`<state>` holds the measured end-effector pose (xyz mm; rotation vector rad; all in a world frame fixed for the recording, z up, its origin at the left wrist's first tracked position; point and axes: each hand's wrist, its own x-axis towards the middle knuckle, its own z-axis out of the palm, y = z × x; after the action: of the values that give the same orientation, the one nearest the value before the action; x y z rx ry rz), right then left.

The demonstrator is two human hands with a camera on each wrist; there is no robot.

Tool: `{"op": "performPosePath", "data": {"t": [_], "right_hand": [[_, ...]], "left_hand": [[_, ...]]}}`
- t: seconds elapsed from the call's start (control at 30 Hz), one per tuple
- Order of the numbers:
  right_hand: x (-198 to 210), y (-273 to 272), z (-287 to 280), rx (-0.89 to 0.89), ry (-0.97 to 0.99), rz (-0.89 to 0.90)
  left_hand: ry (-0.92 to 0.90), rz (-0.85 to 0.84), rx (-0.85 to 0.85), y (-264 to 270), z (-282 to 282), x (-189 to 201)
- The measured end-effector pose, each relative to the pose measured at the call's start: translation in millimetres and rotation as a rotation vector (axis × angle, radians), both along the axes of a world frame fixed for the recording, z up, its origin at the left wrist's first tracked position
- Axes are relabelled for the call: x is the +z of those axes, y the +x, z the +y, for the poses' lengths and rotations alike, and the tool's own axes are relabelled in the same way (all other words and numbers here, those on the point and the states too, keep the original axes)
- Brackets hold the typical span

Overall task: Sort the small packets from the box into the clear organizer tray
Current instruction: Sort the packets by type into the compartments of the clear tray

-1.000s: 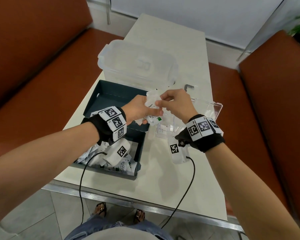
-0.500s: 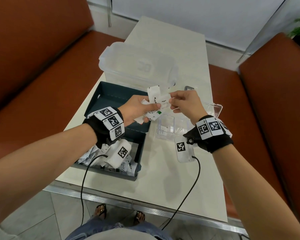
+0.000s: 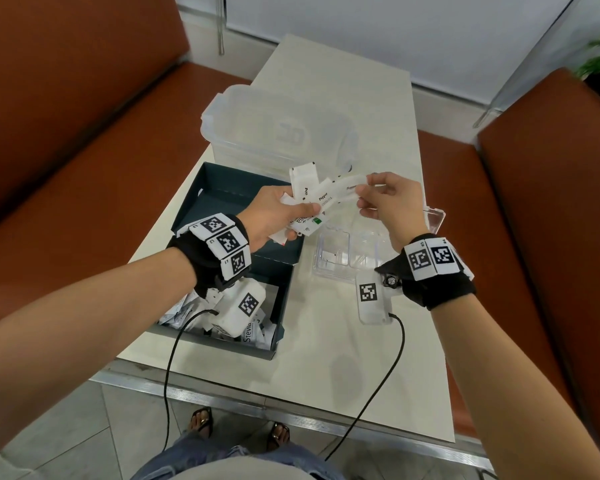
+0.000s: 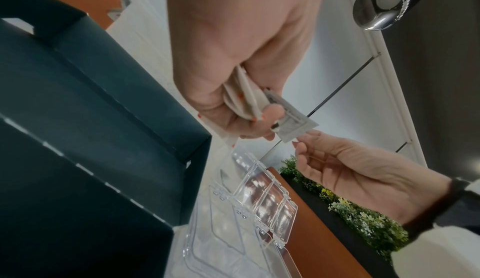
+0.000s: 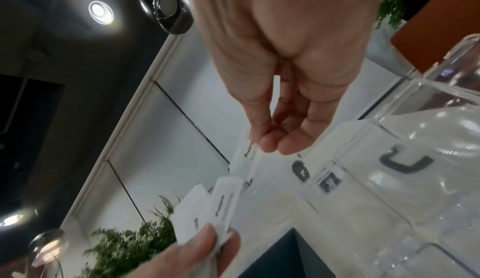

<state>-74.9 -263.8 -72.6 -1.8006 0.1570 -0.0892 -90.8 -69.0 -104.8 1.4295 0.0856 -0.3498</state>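
Step in hand: separating one packet from a held bundle. The left hand (image 3: 269,216) is gripping a fanned bundle of packets (image 3: 309,206) above the far end of the dark box (image 3: 284,278). The right hand (image 3: 390,202) is pinching the tip of a single pepper packet (image 3: 347,188) between thumb and fingertips. The clear organizer tray (image 3: 433,216) is sitting on the table (image 3: 326,358) just beside the box, under the right hand. Next move, as judged: drawing that packet free and lowering it into a compartment without dragging its neighbours loose.
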Motion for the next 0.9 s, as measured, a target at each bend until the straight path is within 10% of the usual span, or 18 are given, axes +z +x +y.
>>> {"op": "performPosePath", "data": {"t": [0.17,0.47,0.9], "right_hand": [[6,-3,-5,0.182,0.309,0.155],[4,-5,5,0.249,0.081,0.212],[-9,25,-20,0.252,-0.785,0.128]], "left_hand": [[0.036,-0.014,-0.007,-2,2,-1],[0.147,-0.083,-0.103,-5,3,1],[0.22,-0.085,-0.097,-6,15,-8]]}}
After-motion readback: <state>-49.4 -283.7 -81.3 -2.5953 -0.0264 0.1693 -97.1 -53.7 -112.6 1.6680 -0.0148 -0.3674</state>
